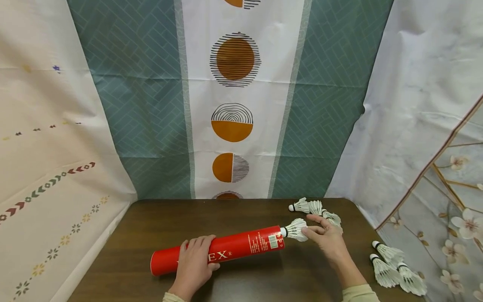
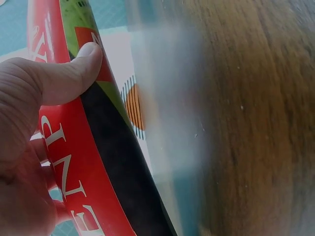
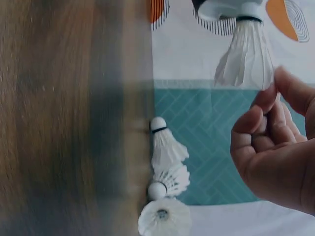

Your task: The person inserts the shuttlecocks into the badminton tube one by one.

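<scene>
A person's two bare hands work over a dark wooden bench (image 1: 124, 239). A red tube (image 1: 241, 245) with pale lettering runs across the middle, its left end nearer and its right end a little farther off or raised. The left hand (image 1: 195, 264) grips it left of centre, thumb over one side and fingers wrapped round the other; whether the tube touches the bench is hard to tell.

At the tube's right end is a white feathered shuttlecock (image 1: 296, 230), its rounded cork at the mouth of the tube and its skirt spreading right. The right hand (image 1: 328, 241), just to the right, pinches the edge of that skirt between thumb and finger. How deep the cork sits cannot be made out.

The shuttlecock looks very light, with a firm cork and a thin, fragile skirt that could bend or fray if squeezed; a gentle pinch at the feather rim leaves the cork free, while the cork itself would bear a firmer hold. The tube seems light, stiff and rather slick, best grasped round its body.

Beyond the right hand, three far shuttlecocks (image 1: 315, 207) lie close together; three near shuttlecocks (image 1: 385, 272) lie by the right edge.
</scene>
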A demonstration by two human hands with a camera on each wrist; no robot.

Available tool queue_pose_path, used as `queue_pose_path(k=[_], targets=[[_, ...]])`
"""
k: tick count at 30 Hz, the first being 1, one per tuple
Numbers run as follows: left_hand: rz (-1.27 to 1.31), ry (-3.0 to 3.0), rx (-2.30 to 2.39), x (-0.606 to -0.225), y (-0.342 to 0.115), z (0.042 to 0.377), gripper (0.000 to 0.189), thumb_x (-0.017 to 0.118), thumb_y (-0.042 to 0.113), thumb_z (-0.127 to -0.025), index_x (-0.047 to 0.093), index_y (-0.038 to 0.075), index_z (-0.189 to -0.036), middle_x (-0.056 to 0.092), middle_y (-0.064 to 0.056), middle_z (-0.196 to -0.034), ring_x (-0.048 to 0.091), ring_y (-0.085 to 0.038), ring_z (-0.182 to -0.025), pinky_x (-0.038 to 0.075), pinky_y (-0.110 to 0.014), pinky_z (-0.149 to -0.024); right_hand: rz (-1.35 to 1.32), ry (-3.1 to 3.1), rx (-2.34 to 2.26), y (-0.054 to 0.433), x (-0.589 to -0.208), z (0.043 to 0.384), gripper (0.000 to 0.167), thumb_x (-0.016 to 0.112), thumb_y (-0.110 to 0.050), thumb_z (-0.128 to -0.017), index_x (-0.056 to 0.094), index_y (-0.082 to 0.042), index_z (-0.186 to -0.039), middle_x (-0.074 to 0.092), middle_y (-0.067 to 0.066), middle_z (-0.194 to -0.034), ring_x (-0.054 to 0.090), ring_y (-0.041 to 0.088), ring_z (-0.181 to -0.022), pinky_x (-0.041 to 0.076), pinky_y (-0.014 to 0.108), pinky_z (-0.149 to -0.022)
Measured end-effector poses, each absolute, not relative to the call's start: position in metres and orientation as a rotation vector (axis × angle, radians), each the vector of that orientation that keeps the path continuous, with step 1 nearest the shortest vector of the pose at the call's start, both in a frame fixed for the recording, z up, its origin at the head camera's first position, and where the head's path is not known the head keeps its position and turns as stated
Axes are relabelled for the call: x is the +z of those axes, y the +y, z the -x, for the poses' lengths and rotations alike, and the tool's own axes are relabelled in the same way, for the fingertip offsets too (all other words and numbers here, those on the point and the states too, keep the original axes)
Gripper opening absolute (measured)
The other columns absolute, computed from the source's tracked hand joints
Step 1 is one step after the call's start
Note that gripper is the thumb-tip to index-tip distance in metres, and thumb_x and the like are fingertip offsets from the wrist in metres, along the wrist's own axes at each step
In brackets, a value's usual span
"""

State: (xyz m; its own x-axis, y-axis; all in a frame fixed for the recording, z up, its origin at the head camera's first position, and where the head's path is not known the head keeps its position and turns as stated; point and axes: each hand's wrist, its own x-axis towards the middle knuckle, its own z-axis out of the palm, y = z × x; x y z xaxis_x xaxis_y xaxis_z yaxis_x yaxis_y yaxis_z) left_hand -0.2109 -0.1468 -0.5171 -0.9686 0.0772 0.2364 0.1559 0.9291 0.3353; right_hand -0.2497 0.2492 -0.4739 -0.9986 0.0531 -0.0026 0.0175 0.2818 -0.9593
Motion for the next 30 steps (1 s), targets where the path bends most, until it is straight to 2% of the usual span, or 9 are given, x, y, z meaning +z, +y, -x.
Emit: queue_pose_path(k=[4, 7, 13, 16, 21, 24, 30], targets=[[0.180, -2.857, -0.524, -0.516, -0.146, 0.211, 0.084, 0.103, 0.033, -0.067, 0.063, 0.017, -0.139, 0.071, -0.010, -0.135, 0.062, -0.036, -0.124, 0.037, -0.076, -0.115, -0.042, -2.497, 1.958, 0.235, -0.475, 0.247, 0.059, 0.082, -0.017, -0.095, 0.057, -0.006, -0.148, 0.082, 0.008, -0.109, 0.074, 0.011, -0.095, 0.056, 0.027, -0.090], [0.193, -2.850, -0.531, -0.514, -0.145, 0.210, 0.084, 0.102, 0.034, -0.067, 0.063, 0.017, -0.139, 0.071, -0.010, -0.135, 0.062, -0.036, -0.124, 0.037, -0.076, -0.114, -0.151, -2.492, 2.060, 0.224, -0.480, 0.246, 0.056, 0.078, -0.015, -0.098, 0.056, -0.001, -0.148, 0.081, 0.007, -0.109, 0.074, 0.012, -0.096, 0.058, 0.029, -0.089], [0.199, -2.845, -0.546, -0.513, -0.144, 0.208, 0.084, 0.102, 0.033, -0.067, 0.063, 0.017, -0.139, 0.071, -0.009, -0.134, 0.062, -0.036, -0.124, 0.038, -0.076, -0.114, -0.257, -2.504, 2.139, 0.211, -0.490, 0.241, 0.054, 0.071, -0.021, -0.104, 0.052, 0.000, -0.151, 0.081, 0.003, -0.115, 0.073, 0.009, -0.098, 0.058, 0.028, -0.091], [0.191, -2.841, -0.544, -0.513, -0.145, 0.207, 0.083, 0.103, 0.033, -0.067, 0.063, 0.017, -0.139, 0.071, -0.009, -0.134, 0.062, -0.036, -0.123, 0.039, -0.075, -0.114, -0.260, -2.504, 2.085, 0.207, -0.491, 0.239, 0.057, 0.074, -0.019, -0.102, 0.052, -0.001, -0.151, 0.079, 0.008, -0.116, 0.073, 0.009, -0.099, 0.059, 0.025, -0.089], [0.195, -2.848, -0.550, -0.514, -0.144, 0.205, 0.083, 0.103, 0.032, -0.067, 0.063, 0.017, -0.139, 0.071, -0.010, -0.134, 0.062, -0.036, -0.123, 0.039, -0.076, -0.114, -0.307, -2.522, 1.984, 0.201, -0.491, 0.236, 0.073, 0.085, -0.015, -0.092, 0.049, -0.001, -0.153, 0.076, 0.013, -0.108, 0.069, 0.010, -0.094, 0.061, 0.025, -0.082], [0.203, -2.853, -0.558, -0.514, -0.143, 0.204, 0.083, 0.102, 0.032, -0.067, 0.063, 0.016, -0.139, 0.071, -0.010, -0.134, 0.062, -0.036, -0.124, 0.038, -0.076, -0.114, -0.389, -2.520, 1.986, 0.198, -0.493, 0.234, 0.077, 0.083, -0.014, -0.094, 0.042, -0.005, -0.159, 0.078, 0.017, -0.109, 0.070, 0.009, -0.095, 0.060, 0.024, -0.084], [0.208, -2.852, -0.554, -0.513, -0.141, 0.204, 0.083, 0.103, 0.032, -0.067, 0.063, 0.016, -0.139, 0.071, -0.010, -0.134, 0.062, -0.036, -0.123, 0.038, -0.076, -0.114, -0.640, -2.507, 2.047, 0.196, -0.495, 0.231, 0.080, 0.067, -0.012, -0.106, 0.019, -0.006, -0.170, 0.071, 0.032, -0.132, 0.072, 0.006, -0.110, 0.058, 0.023, -0.094]])
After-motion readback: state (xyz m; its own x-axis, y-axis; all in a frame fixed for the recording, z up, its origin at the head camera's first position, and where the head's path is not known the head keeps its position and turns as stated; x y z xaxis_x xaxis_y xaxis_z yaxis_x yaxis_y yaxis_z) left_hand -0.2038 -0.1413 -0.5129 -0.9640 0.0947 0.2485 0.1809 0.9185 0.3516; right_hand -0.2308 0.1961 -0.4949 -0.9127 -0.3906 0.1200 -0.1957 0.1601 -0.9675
